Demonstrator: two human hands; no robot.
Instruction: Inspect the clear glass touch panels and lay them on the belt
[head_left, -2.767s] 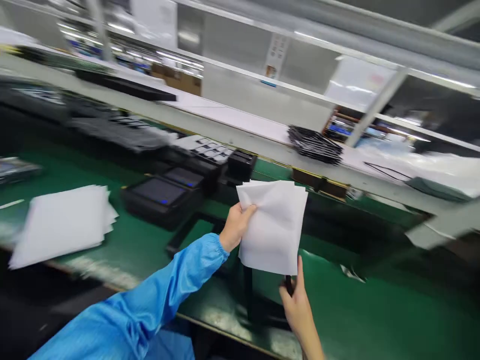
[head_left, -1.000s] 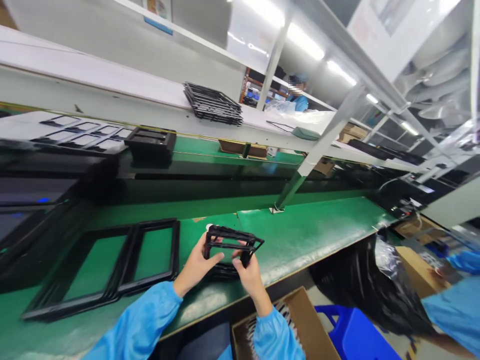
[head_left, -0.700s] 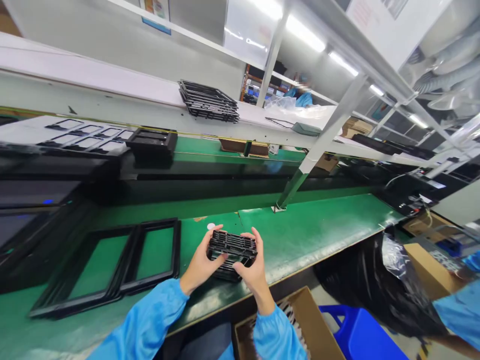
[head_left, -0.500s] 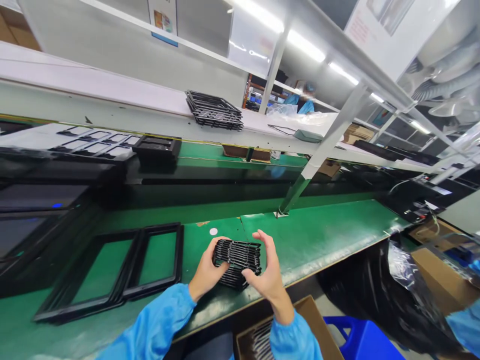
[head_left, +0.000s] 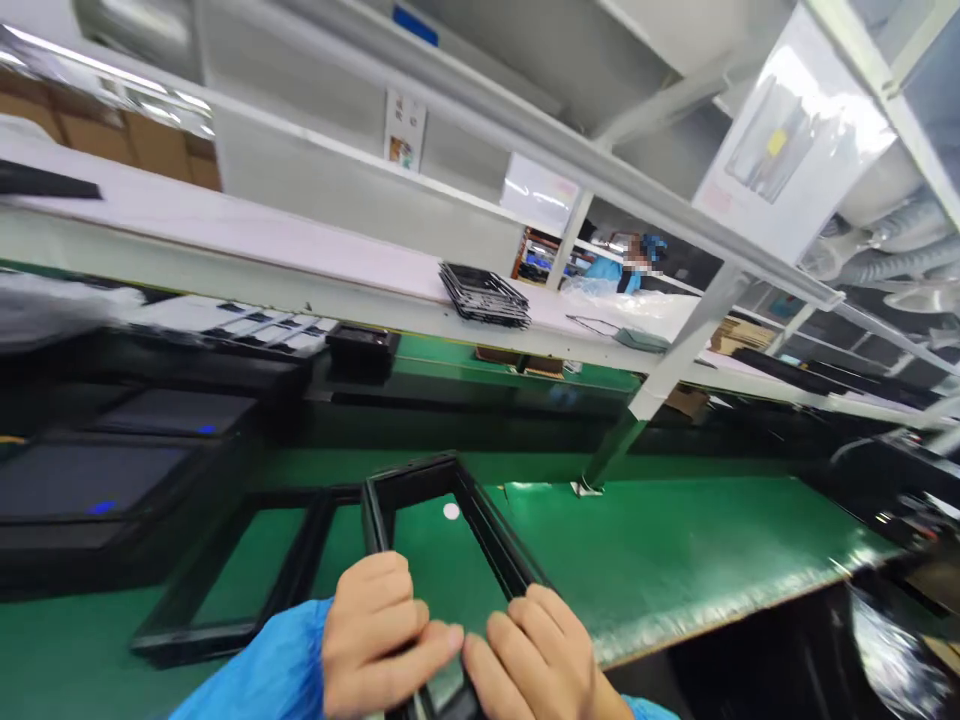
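Note:
A stack of black rectangular frames (head_left: 491, 520) is tilted up before me over the green bench (head_left: 690, 550). My left hand (head_left: 382, 635) has its fingers wrapped round the near left side of the stack. At the near right corner, my right hand (head_left: 536, 650) grips the same stack, its fingers curled over the edge. Both thumbs lie close together at the near end, which the hands partly hide. Behind the left wrist, more black frames (head_left: 191, 640) lie flat on the bench, partly covered by the held stack.
Dark flat panels (head_left: 90, 480) with blue marks are piled at the left. On the white shelf (head_left: 315, 245) lies another stack of thin black frames (head_left: 484, 295). A post (head_left: 645, 410) rises from the bench. Farther back, a person in blue (head_left: 604, 268) is visible.
The stack between my hands has turned from end-on to showing its open rectangular face. My right fingers have closed round it. The view has shifted left and upward.

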